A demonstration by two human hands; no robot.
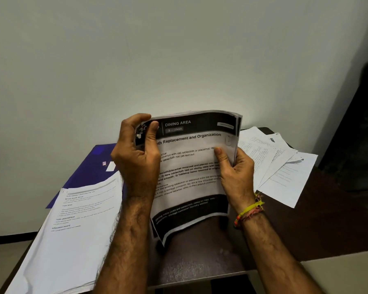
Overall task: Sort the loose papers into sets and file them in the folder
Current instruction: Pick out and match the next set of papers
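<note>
The left hand (136, 158) and the right hand (235, 172) both grip a thin set of printed white sheets with black bands (191, 166), headed "DINING AREA" and "Replacement and Organization". Left of the left hand, a white paper stack (72, 230) lies on a dark blue folder (89, 170). Right of the right hand lie loose white papers (280, 166) on the dark brown table (306, 230).
</note>
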